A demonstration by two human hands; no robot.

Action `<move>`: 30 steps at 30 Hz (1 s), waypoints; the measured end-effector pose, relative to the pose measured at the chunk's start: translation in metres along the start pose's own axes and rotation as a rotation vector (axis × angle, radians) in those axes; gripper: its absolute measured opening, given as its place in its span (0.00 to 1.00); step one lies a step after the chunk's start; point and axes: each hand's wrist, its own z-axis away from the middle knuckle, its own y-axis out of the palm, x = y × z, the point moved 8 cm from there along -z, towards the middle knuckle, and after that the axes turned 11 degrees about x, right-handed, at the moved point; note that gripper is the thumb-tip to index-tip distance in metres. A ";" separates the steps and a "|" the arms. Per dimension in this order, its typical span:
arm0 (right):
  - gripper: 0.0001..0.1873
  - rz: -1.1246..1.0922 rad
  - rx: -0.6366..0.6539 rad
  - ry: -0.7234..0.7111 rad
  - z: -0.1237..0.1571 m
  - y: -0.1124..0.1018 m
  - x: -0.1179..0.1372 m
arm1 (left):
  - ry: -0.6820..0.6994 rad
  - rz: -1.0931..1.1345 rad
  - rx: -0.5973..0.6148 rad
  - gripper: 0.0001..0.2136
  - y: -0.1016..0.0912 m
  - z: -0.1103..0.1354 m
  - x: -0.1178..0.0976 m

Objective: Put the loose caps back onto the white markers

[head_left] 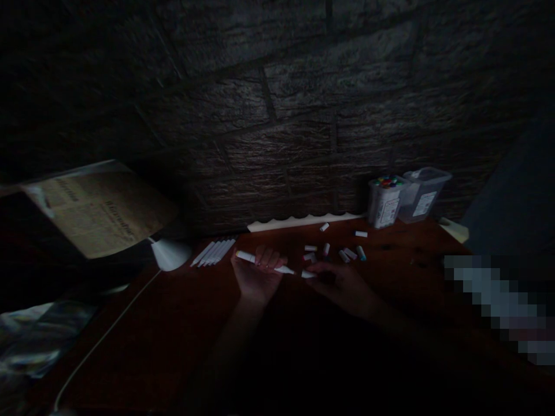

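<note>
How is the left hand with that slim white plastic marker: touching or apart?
Touching. The head view shows the left hand curling its fingers over the white marker.

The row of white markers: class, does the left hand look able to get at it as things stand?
Probably yes: the row of white markers lies close to the left hand, with nothing seen standing between them. That hand grips another marker, though, which may hinder picking.

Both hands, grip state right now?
Left hand: closed around a white marker.
Right hand: fingers pinching a small white cap near the marker's tip.
</note>
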 end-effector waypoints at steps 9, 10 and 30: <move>0.12 -0.006 0.005 0.000 -0.001 -0.004 0.003 | -0.101 -0.093 -0.037 0.19 -0.003 -0.003 0.023; 0.12 0.005 -0.010 0.015 -0.001 -0.007 0.001 | -0.084 -0.124 -0.081 0.17 -0.007 -0.004 0.021; 0.22 0.047 0.124 0.065 0.001 0.005 -0.002 | -0.006 -1.322 -0.186 0.19 0.000 0.002 -0.005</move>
